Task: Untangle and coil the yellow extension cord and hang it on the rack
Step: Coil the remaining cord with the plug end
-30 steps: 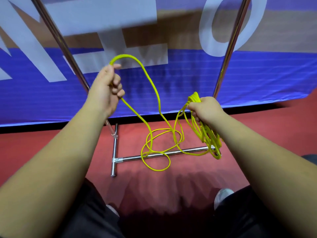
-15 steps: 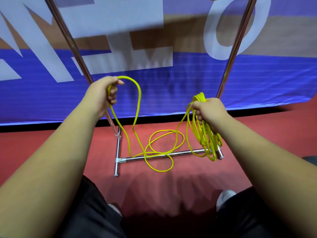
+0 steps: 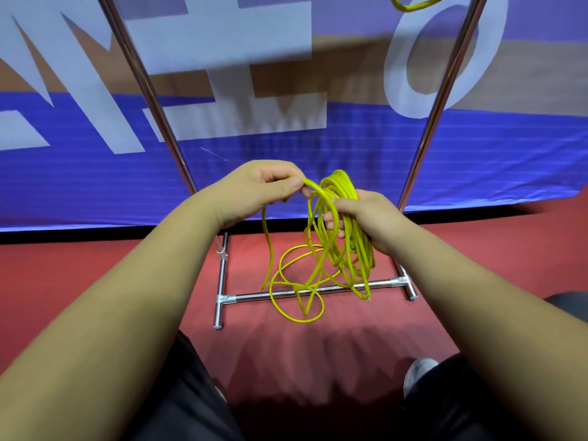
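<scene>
Where hands meet: cord [image 3: 345, 189] over rack [image 3: 254, 296] base
left hand [image 3: 254, 189]: pinches a strand
right hand [image 3: 372, 218]: grips coil

The rack [image 3: 248, 296]'s two uprights ran off the top edge, where a yellow loop [image 3: 410, 9] was cut to a sliver. The right hand [image 3: 372, 218]'s fingers lay partly buried in the yellow cord [image 3: 342, 186]'s coils, and the cord's end near the base bar was too small to make out.
</scene>
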A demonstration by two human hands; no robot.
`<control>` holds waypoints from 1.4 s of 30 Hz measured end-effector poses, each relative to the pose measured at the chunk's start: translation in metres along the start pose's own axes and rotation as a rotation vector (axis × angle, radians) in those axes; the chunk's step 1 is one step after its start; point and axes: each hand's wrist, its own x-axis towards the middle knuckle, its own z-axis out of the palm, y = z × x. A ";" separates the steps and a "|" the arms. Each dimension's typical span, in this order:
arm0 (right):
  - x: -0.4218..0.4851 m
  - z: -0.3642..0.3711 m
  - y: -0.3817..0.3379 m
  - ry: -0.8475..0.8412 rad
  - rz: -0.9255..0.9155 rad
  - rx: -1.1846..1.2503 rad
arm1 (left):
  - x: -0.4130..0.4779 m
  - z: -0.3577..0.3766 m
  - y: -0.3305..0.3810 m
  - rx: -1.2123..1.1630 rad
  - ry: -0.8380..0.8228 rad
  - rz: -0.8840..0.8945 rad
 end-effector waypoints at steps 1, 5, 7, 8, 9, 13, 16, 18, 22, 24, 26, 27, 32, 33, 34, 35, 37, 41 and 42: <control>-0.001 0.002 0.000 -0.021 0.016 0.029 | 0.004 0.005 0.001 -0.007 0.050 -0.008; -0.005 0.009 -0.001 -0.095 0.107 0.103 | 0.019 0.023 -0.005 0.051 0.230 -0.080; -0.007 0.011 0.000 -0.123 0.170 0.136 | 0.023 0.023 -0.013 0.037 0.270 -0.116; -0.008 0.011 -0.001 -0.138 0.196 0.144 | 0.025 0.022 -0.017 0.025 0.293 -0.126; -0.010 0.011 -0.001 -0.150 0.212 0.141 | 0.027 0.020 -0.022 0.024 0.322 -0.137; -0.015 0.008 -0.002 -0.237 0.239 0.095 | 0.037 0.016 -0.037 0.074 0.460 -0.231; -0.018 0.009 -0.001 -0.317 0.212 0.056 | 0.045 0.009 -0.046 -0.111 0.641 -0.327; -0.017 0.009 0.003 -0.342 0.171 0.047 | 0.049 0.001 -0.053 -0.163 0.742 -0.398; -0.015 0.005 0.005 -0.344 0.161 -0.030 | 0.052 -0.006 -0.065 -0.337 0.895 -0.448; -0.014 0.004 0.004 -0.347 0.171 -0.060 | 0.055 -0.010 -0.067 -0.343 0.965 -0.442; -0.014 0.004 0.002 -0.324 0.171 -0.056 | 0.057 -0.014 -0.072 -0.316 0.972 -0.441; -0.014 0.003 0.000 -0.302 0.167 -0.050 | 0.057 -0.016 -0.077 -0.291 0.960 -0.444; -0.007 -0.013 -0.010 -0.225 0.195 -0.036 | 0.047 -0.017 -0.107 -0.083 0.902 -0.512; -0.007 -0.015 -0.013 -0.234 0.193 -0.037 | 0.048 -0.019 -0.111 -0.114 0.922 -0.524; -0.008 -0.017 -0.016 -0.250 0.187 -0.039 | 0.048 -0.022 -0.113 -0.148 0.940 -0.530; -0.010 -0.018 -0.018 -0.269 0.184 -0.046 | 0.050 -0.024 -0.115 -0.164 0.952 -0.542; -0.014 -0.019 -0.023 -0.342 0.209 -0.092 | 0.049 -0.027 -0.117 -0.165 0.982 -0.572; -0.017 -0.021 -0.019 -0.432 0.280 -0.280 | 0.043 -0.031 -0.132 -0.161 1.036 -0.672; -0.016 -0.021 -0.018 -0.409 0.290 -0.303 | 0.042 -0.032 -0.136 -0.116 1.018 -0.686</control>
